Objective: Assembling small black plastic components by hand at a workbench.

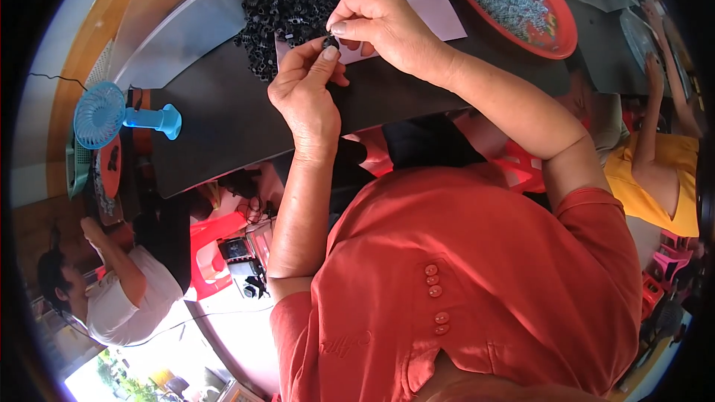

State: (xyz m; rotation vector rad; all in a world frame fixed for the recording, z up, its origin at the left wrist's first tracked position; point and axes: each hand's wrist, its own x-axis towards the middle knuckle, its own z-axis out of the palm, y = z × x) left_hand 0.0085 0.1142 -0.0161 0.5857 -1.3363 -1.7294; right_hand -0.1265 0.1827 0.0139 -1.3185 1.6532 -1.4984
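Note:
Between thumb and fingers, my left hand grips a small round black part over the near edge of a heap of similar parts. My right hand meets it from above, thumb and forefinger pinched together at the top of that part; whatever they pinch is too small to make out. Beyond both hands spreads the heap of black plastic parts. Under my right hand lies a pale pink sheet on the dark table.
A red oval basin of small bluish-silver pieces stands at the far right. At the far left is a translucent plastic bin, with a blue fan nearer. One person in white sits left, another in yellow right.

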